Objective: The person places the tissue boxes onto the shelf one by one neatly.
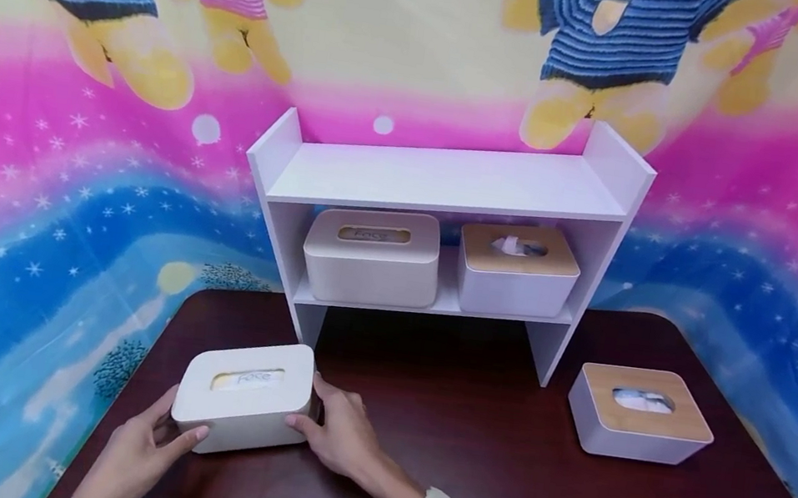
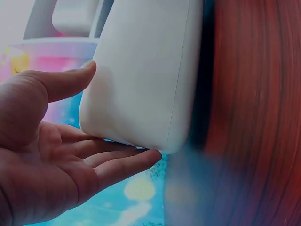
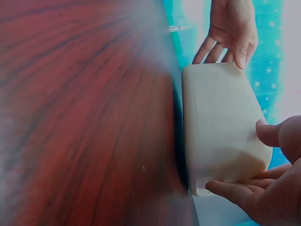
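A cream-white tissue box (image 1: 249,410) sits at the front left, turned slightly askew. Both hands hold it from its two ends. My left hand (image 1: 134,450) grips the left end, thumb on the front face and fingers along the end wall, as the left wrist view of the hand (image 2: 61,146) shows. On the right end, my right hand (image 1: 344,435) has its thumb at the front and its fingers round the side. A dark strip lies between the box (image 3: 221,127) and the table; whether the box touches the wood I cannot tell.
A white two-tier shelf (image 1: 453,180) stands at the back of the dark wooden table (image 1: 462,459). On its lower board are another cream tissue box (image 1: 373,275) and a wood-topped one (image 1: 515,289). A second wood-topped tissue box (image 1: 634,444) stands on the table's right side.
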`<state>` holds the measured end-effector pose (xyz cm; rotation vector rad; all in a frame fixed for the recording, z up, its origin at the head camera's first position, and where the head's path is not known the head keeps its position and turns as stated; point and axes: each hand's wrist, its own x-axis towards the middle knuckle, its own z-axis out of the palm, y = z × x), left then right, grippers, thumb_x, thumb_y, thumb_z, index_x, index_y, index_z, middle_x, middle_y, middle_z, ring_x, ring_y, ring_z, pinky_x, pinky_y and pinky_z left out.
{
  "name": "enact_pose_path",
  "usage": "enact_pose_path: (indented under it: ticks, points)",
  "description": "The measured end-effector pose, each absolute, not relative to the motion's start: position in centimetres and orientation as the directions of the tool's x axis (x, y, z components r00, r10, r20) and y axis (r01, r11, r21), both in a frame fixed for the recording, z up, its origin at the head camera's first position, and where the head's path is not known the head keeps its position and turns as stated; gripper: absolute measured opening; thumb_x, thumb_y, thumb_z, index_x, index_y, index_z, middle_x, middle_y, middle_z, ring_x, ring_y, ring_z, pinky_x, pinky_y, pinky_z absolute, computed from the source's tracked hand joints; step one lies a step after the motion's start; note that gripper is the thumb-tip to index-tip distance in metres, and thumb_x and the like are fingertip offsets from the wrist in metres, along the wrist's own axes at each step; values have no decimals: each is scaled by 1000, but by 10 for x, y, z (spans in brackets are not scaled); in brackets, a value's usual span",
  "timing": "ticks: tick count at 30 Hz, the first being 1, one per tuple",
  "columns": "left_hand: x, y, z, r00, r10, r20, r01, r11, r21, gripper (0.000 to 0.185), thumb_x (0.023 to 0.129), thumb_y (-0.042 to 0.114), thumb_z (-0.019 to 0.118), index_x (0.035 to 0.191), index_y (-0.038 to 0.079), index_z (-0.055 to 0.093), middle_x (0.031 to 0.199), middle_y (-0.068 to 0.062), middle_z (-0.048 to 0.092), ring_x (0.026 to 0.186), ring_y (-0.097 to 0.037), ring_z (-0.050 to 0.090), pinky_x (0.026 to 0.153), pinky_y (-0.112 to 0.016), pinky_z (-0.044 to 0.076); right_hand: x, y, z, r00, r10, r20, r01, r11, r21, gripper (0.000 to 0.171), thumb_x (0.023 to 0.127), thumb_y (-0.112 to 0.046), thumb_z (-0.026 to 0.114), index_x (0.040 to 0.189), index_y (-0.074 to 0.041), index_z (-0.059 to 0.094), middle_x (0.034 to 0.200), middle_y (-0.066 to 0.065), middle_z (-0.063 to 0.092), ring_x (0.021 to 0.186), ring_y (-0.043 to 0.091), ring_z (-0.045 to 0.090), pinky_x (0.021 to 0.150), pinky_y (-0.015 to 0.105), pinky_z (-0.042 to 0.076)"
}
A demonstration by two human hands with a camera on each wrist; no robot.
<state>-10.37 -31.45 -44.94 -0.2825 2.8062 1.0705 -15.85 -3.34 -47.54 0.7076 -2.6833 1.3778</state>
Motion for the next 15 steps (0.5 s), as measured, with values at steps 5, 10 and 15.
enact_pose_path:
  ticks: [5, 10, 15]
  points:
    - [-96, -301, -443, -980, -135, -147, -198, 735, 649, 96, 102, 49, 72, 170, 2, 24, 163, -33, 42, 133, -45, 65, 86, -39, 67, -150, -16, -472, -899, -349, 263, -416, 496, -763, 72, 95, -34, 85, 151, 2, 59, 146, 17, 67, 127, 22, 71, 105, 40, 60]
    - [-90, -284, -437, -985, -143, -93, -169, 740, 651, 88, 103, 44, 73, 169, 3, 30, 159, -33, 47, 129, -44, 68, 83, -37, 67, -142, 3, -467, -907, -326, 268, -403, 481, -779, 72, 94, -37, 85, 151, 1, 59, 119, 18, 80, 78, 6, 62, 77, 23, 55]
    - [-85, -266, -434, -987, -153, -45, -141, 708, 692, 86, 102, 42, 75, 168, 4, 34, 153, -34, 53, 125, -43, 71, 81, -36, 67, -134, 17, -459, -915, -296, 275, -392, 480, -785, 73, 95, -35, 84, 152, 1, 58, 141, 18, 71, 111, 9, 70, 93, 33, 62]
